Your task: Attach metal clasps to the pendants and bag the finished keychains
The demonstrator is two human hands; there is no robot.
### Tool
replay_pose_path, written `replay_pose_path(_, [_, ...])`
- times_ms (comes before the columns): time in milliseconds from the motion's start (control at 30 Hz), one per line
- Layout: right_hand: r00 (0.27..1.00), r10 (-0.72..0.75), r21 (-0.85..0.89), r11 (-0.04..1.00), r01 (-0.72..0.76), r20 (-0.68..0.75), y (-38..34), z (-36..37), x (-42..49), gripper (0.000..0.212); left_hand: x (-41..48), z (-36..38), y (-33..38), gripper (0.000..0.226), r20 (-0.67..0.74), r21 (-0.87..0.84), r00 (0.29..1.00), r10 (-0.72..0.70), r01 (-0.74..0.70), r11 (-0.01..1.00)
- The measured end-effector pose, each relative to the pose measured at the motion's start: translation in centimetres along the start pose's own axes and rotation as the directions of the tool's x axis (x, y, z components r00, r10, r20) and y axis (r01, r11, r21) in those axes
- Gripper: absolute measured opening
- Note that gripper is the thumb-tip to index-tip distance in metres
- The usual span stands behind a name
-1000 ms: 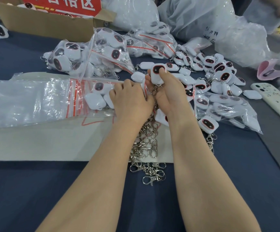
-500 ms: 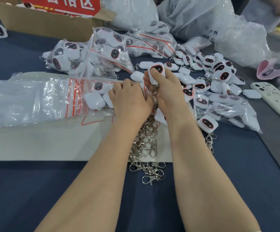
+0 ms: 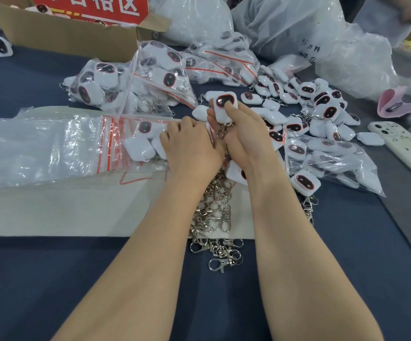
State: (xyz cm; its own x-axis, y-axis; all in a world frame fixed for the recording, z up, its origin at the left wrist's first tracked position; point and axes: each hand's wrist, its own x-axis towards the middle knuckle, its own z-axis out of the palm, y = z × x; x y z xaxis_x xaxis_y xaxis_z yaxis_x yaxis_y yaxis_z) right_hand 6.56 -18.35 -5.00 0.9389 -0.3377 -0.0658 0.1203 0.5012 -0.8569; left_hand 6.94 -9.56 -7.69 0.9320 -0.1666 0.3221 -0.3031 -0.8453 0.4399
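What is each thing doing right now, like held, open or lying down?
Right hand: grips the pendant.
Clasp: hangs under that pendant.
Left hand: fingers curled, grasp hidden.
Loose clasps: piled, unattached.
Cardboard box: flaps open.
Phone: face down.

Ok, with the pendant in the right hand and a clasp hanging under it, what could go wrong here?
1. The clasp hangs from the pendant gripped by the right hand; if it is not fully hooked, it may drop into the clasp pile below.
2. Both wrists pass over that tangled pile, so an arm could drag more clasps off the beige mat.
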Motion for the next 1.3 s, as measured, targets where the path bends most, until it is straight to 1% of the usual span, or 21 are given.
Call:
replay_pose_path(100, [0.998,-0.014,-0.047,0.999,0.017,0.063,-0.3,-0.3,-0.3,0.025,0.0,0.1,0.0,0.034,-0.004,-0.001,1.000,-0.006,0.006,1.000])
replay_pose_path(233, [0.995,-0.042,-0.142,0.988,0.054,0.089,-0.5,-0.4,-0.4,0.025,0.1,0.0,0.1,0.035,-0.001,-0.016,1.000,-0.012,0.012,1.000])
replay_pose_path(333, [0.998,-0.050,-0.224,0.973,0.059,0.046,-0.6,-0.1,-0.3,0.024,0.2,-0.2,0.1,0.034,0.002,-0.046,1.000,-0.023,0.023,0.999])
replay_pose_path(433, [0.996,-0.077,-0.370,0.927,0.055,-0.045,-1.0,0.4,-0.1,0.021,0.5,-0.6,0.1,0.034,0.006,-0.067,0.998,-0.055,0.055,0.996])
replay_pose_path(500, [0.987,-0.131,-0.549,0.834,0.057,-0.097,-1.6,0.6,-0.1,0.017,0.8,-0.9,0.1,0.032,-0.007,-0.113,0.997,-0.081,0.079,0.990])
replay_pose_path(567, [0.981,-0.159,-0.729,0.684,0.028,-0.111,-2.4,0.6,-0.2,0.025,0.9,-1.3,0.1,0.027,-0.033,-0.248,0.992,-0.124,0.112,0.962])
replay_pose_path(667, [0.992,-0.110,-0.876,0.483,0.002,-0.059,-3.6,0.7,-0.8,0.022,0.9,-1.9,0.1,0.019,-0.040,-0.517,0.972,-0.230,0.177,0.837])
replay_pose_path(733, [0.998,-0.057,-0.947,0.320,0.013,-0.005,-4.1,0.9,-1.2,0.016,0.8,-2.2,0.4,0.017,-0.072,-0.592,0.967,-0.245,0.156,0.791])
replay_pose_path(767, [0.999,-0.030,-0.953,0.301,0.027,0.019,-4.1,1.0,-1.3,0.009,0.7,-2.3,0.6,0.016,-0.098,-0.605,0.969,-0.227,0.123,0.787])
replay_pose_path(800, [0.999,-0.016,-0.944,0.326,0.047,0.044,-4.1,1.2,-1.4,0.007,0.7,-2.4,0.8,0.016,-0.124,-0.616,0.971,-0.203,0.085,0.783])
replay_pose_path(833, [0.997,-0.014,-0.913,0.401,0.071,0.071,-3.9,1.3,-1.4,0.011,0.7,-2.6,0.9,0.016,-0.150,-0.629,0.972,-0.183,0.049,0.775])
replay_pose_path(933, [0.975,0.096,-0.643,0.764,0.058,0.202,-3.2,2.0,-1.6,0.019,0.9,-3.2,1.0,0.014,-0.237,-0.660,0.956,-0.172,-0.029,0.751])
replay_pose_path(967, [0.951,0.154,-0.571,0.821,0.028,0.268,-3.0,2.0,-1.7,0.021,0.9,-3.3,0.9,0.013,-0.266,-0.661,0.948,-0.175,-0.048,0.748])
replay_pose_path(1033, [0.902,0.249,-0.560,0.828,-0.009,0.353,-2.9,1.8,-1.8,0.026,1.0,-3.5,0.8,0.011,-0.298,-0.666,0.939,-0.171,-0.077,0.742])
replay_pose_path(1067, [0.901,0.258,-0.586,0.811,-0.005,0.349,-2.9,1.6,-1.8,0.028,1.0,-3.5,0.8,0.011,-0.286,-0.672,0.944,-0.162,-0.077,0.737])
replay_pose_path(1100, [0.925,0.226,-0.621,0.784,0.013,0.304,-2.9,1.4,-1.6,0.029,0.9,-3.3,0.7,0.012,-0.260,-0.672,0.954,-0.150,-0.068,0.737])
replay_pose_path(1133, [0.965,0.145,-0.681,0.731,0.046,0.220,-3.0,1.2,-1.4,0.027,0.8,-3.0,0.6,0.013,-0.231,-0.665,0.963,-0.138,-0.053,0.745])
replay_pose_path(1167, [0.994,0.014,-0.772,0.631,0.077,0.110,-3.1,0.9,-1.0,0.024,0.8,-2.7,0.5,0.015,-0.201,-0.657,0.970,-0.133,-0.033,0.753])
replay_pose_path(1233, [0.965,-0.255,-0.930,0.367,0.039,-0.060,-3.0,0.1,-0.3,0.022,0.7,-2.1,0.1,0.018,-0.146,-0.638,0.980,-0.136,0.012,0.770])
replay_pose_path(1267, [0.947,-0.306,-0.963,0.268,-0.008,-0.093,-2.7,-0.1,-0.2,0.019,0.7,-1.9,0.0,0.019,-0.128,-0.620,0.983,-0.131,0.023,0.784])
replay_pose_path(1300, [0.950,-0.293,-0.981,0.183,-0.060,-0.112,-2.3,-0.3,-0.1,0.018,0.6,-1.6,-0.1,0.020,-0.116,-0.600,0.986,-0.119,0.025,0.800])
